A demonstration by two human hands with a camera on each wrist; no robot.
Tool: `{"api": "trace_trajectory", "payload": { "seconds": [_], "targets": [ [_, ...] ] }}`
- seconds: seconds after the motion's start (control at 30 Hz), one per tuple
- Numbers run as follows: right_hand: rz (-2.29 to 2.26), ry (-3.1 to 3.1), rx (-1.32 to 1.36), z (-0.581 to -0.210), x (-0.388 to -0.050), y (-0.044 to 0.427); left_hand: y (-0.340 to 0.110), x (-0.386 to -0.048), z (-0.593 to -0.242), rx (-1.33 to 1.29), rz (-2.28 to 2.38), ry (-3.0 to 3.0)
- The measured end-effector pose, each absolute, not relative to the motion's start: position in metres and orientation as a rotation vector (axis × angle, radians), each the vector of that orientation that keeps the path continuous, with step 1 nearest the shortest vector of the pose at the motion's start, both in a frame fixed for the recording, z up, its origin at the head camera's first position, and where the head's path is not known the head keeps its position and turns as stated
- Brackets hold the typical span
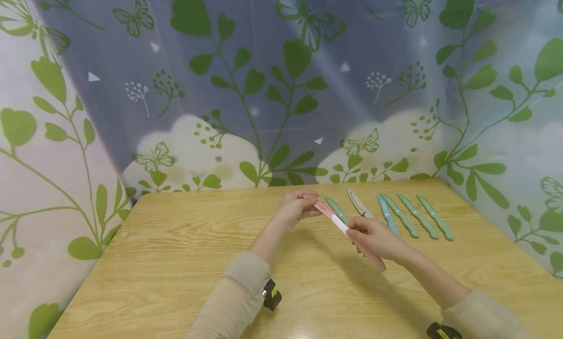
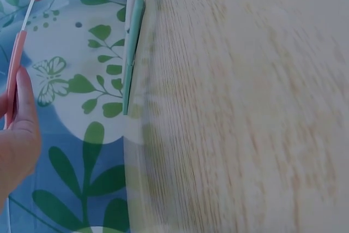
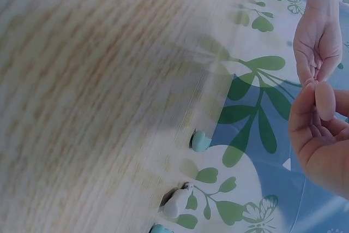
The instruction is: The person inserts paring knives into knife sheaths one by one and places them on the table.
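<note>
Both hands hold one pink knife in the air above the table, in the head view. My left hand (image 1: 292, 209) pinches its pink patterned sheath (image 1: 322, 205) at the far end. With curled fingers, my right hand (image 1: 376, 236) grips the pink handle (image 1: 375, 261). A length of white blade (image 1: 339, 224) shows between sheath and handle. In the left wrist view the sheath (image 2: 15, 75) lies between thumb and fingers, the thin blade pointing up towards the other hand. The right wrist view shows the rounded handle end (image 3: 325, 102) sticking out of the right hand (image 3: 322, 145).
Behind the hands on the wooden table (image 1: 176, 261) lie a green knife (image 1: 336, 209) and a whitish knife (image 1: 358, 202). Further right are a blue knife (image 1: 389, 218) and several green knives (image 1: 418, 216). A leaf-patterned cloth (image 1: 246, 85) hangs along the table's back edge.
</note>
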State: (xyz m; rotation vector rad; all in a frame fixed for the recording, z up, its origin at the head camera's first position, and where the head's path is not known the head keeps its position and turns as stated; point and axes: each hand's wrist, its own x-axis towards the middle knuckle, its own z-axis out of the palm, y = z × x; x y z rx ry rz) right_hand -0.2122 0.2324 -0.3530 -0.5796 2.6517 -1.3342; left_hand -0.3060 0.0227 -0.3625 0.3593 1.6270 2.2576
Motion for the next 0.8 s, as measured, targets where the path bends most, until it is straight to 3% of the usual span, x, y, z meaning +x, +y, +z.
{"api": "trace_trajectory", "payload": {
  "seconds": [0.8],
  "targets": [
    [-1.336, 2.712, -0.495, -0.357, -0.2156, 0.224, 0.0271, -0.3047, -0.3647, 0.434, 2.164, 1.643]
  ]
}}
